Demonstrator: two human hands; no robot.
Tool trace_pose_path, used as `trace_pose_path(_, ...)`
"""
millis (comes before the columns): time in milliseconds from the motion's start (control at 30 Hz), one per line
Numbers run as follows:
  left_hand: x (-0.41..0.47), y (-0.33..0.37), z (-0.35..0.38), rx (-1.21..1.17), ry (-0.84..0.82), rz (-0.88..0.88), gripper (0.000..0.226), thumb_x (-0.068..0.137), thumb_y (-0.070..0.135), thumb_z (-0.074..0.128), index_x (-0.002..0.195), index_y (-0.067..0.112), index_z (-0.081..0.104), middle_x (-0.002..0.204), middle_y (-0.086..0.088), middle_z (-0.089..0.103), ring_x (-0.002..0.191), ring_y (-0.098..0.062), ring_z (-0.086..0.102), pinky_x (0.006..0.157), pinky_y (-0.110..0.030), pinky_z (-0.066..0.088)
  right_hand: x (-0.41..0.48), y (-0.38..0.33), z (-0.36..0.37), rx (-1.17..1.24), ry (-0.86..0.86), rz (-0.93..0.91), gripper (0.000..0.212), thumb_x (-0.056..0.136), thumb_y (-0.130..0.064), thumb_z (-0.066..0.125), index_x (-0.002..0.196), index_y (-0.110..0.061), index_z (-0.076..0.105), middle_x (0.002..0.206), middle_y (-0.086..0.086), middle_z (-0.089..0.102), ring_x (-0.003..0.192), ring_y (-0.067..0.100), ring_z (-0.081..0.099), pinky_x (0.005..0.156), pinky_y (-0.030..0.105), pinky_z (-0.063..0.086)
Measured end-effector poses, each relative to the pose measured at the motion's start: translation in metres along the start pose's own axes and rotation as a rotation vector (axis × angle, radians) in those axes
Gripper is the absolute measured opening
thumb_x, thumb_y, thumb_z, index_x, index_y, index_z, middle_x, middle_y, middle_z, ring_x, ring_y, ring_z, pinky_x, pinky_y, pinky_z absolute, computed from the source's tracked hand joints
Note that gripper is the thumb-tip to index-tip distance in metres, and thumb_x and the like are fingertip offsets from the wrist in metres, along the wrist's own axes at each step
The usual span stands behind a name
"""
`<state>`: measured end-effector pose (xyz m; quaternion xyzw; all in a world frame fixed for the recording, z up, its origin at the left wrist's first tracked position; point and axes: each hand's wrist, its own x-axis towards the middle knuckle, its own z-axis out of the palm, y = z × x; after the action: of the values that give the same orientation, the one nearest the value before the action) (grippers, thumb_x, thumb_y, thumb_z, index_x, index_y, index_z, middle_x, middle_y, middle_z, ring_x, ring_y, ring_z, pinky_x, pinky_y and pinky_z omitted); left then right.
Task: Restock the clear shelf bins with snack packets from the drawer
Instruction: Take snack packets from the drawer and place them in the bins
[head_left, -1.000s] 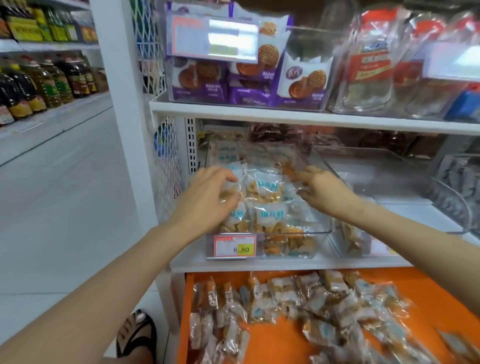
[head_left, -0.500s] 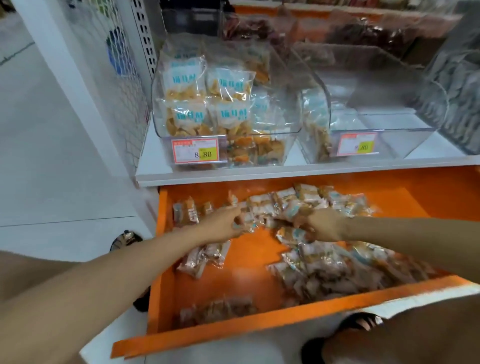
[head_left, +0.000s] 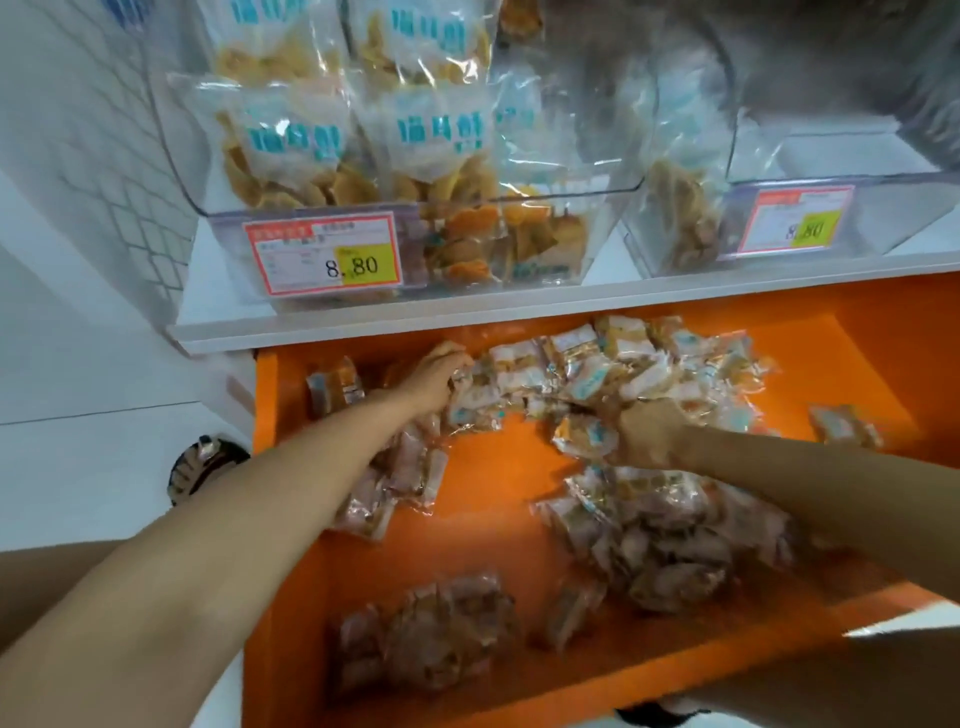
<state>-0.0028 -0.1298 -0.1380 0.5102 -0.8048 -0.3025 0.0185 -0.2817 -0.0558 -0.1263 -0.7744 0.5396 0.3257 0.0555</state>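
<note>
Drawer: orange, pulled out below the white shelf; bare floor showing at centre.

Snack packets: clear wrappers with pale labels, loose in the drawer. One heap lies along the back, a second at the right front, a smaller cluster at the left front, and a few sit along the left side beneath the forearm.

Left hand: reaches into the back left of the drawer, fingers curled down over the end of the back heap, gripping snack packets there.

Right hand: back of hand upward, sunk in the middle of the packets between the back heap and the right-front heap. Its fingers are hidden among the wrappers; whether they hold anything cannot be told.

Left bin: clear, on the shelf, stacked high with larger bags of yellow crisps; price label reads 8.80.

Right bin: clear, just beside the first, a few bags against its left wall; second price label.

Sandalled foot: on the pale floor, left of the drawer.
</note>
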Motion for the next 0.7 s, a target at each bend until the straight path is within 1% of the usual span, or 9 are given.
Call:
trace_pose_path(67, 0.006, -0.007, 0.005, 0.072, -0.036, 0.026, 0.032, 0.085, -0.004, 0.049, 0.108, 0.015, 0.061, 0.130, -0.003, 0.045, 0.115, -0.020, 0.045, 0.095, -0.022, 0.037, 0.001, -0.005, -0.003, 0.005, -0.012, 0.049, 0.071, 0.086, -0.062, 0.049, 0.136, -0.015, 0.028, 0.136, 0.007, 0.044, 0.106, 0.025, 0.060, 0.073, 0.030, 0.045)
trace_pose_path(133, 0.010, -0.017, 0.010, 0.223, 0.055, 0.048, 0.010, 0.080, 0.023, 0.048, 0.080, 0.026, 0.057, 0.103, -0.003, 0.055, 0.095, -0.028, 0.057, 0.074, -0.037, 0.051, 0.000, -0.010, 0.007, -0.020, 0.046, 0.067, 0.061, 0.092, -0.050, 0.049, 0.138, -0.014, 0.029, 0.135, 0.007, 0.046, 0.103, 0.024, 0.062, 0.072, 0.030, 0.045)
trace_pose_path(200, 0.016, -0.021, 0.010, 0.250, 0.086, 0.072, 0.010, 0.076, 0.032, 0.042, 0.071, 0.028, 0.050, 0.096, 0.004, 0.056, 0.097, -0.025, 0.055, 0.078, -0.038, 0.045, -0.001, -0.009, 0.002, 0.003, 0.089, 0.064, 0.049, 0.095, -0.032, 0.047, 0.139, -0.014, 0.034, 0.129, 0.008, 0.052, 0.098, 0.025, 0.064, 0.070, 0.030, 0.046)
trace_pose_path(267, 0.014, -0.013, 0.001, 0.280, 0.051, 0.109, 0.008, 0.084, 0.022, 0.048, 0.084, 0.028, 0.054, 0.112, 0.004, 0.054, 0.111, -0.020, 0.046, 0.090, -0.034, 0.034, 0.002, 0.000, -0.002, 0.229, 0.143, 0.068, 0.035, 0.095, -0.018, 0.047, 0.129, -0.012, 0.047, 0.120, 0.010, 0.060, 0.094, 0.027, 0.065, 0.069, 0.028, 0.046)
trace_pose_path(333, 0.014, -0.008, -0.003, 0.252, 0.016, 0.103, 0.027, 0.085, 0.003, 0.049, 0.104, 0.022, 0.056, 0.127, 0.003, 0.049, 0.120, -0.019, 0.037, 0.096, -0.031, 0.027, 0.007, 0.011, -0.008, 0.500, 0.198, 0.069, 0.018, 0.092, -0.008, 0.050, 0.108, -0.009, 0.058, 0.104, 0.010, 0.066, 0.090, 0.029, 0.066, 0.069, 0.027, 0.047)
trace_pose_path(433, 0.012, -0.011, 0.000, 0.311, -0.054, 0.112, 0.066, 0.081, -0.012, 0.042, 0.135, 0.027, 0.042, 0.147, 0.001, 0.033, 0.139, -0.022, 0.019, 0.114, -0.037, 0.008, 0.018, 0.019, -0.019, 0.654, 0.343, 0.093, 0.031, 0.087, -0.001, 0.055, 0.116, -0.009, 0.050, 0.088, 0.009, 0.067, 0.078, 0.030, 0.065, 0.067, 0.035, 0.052)
trace_pose_path(533, 0.009, -0.004, 0.000, 0.343, -0.053, 0.134, 0.036, 0.091, 0.004, 0.040, 0.116, 0.025, 0.054, 0.126, -0.003, 0.041, 0.132, -0.026, 0.028, 0.113, -0.036, 0.009, 0.028, 0.017, -0.022, 0.719, 0.344, 0.188, 0.060, 0.084, 0.000, 0.058, 0.138, -0.008, 0.033, 0.084, 0.012, 0.066, 0.077, 0.030, 0.063, 0.067, 0.038, 0.053)
trace_pose_path(600, 0.010, -0.003, 0.002, 0.379, 0.030, 0.195, 0.016, 0.092, 0.014, 0.044, 0.099, 0.020, 0.058, 0.113, -0.004, 0.047, 0.123, -0.025, 0.036, 0.108, -0.034, 0.015, 0.035, 0.015, -0.021, 0.739, 0.249, 0.207, 0.047, 0.086, 0.000, 0.056, 0.132, -0.005, 0.046, 0.088, 0.012, 0.067, 0.080, 0.028, 0.064, 0.068, 0.034, 0.053)
trace_pose_path(700, 0.008, -0.004, -0.001, 0.402, 0.090, 0.240, 0.011, 0.091, 0.017, 0.051, 0.095, 0.018, 0.061, 0.114, -0.002, 0.052, 0.120, -0.022, 0.037, 0.106, -0.033, 0.016, 0.036, 0.008, -0.024, 0.600, 0.218, 0.219, 0.017, 0.090, -0.012, 0.058, 0.106, -0.014, 0.065, 0.096, 0.005, 0.068, 0.084, 0.021, 0.064, 0.073, 0.028, 0.052)
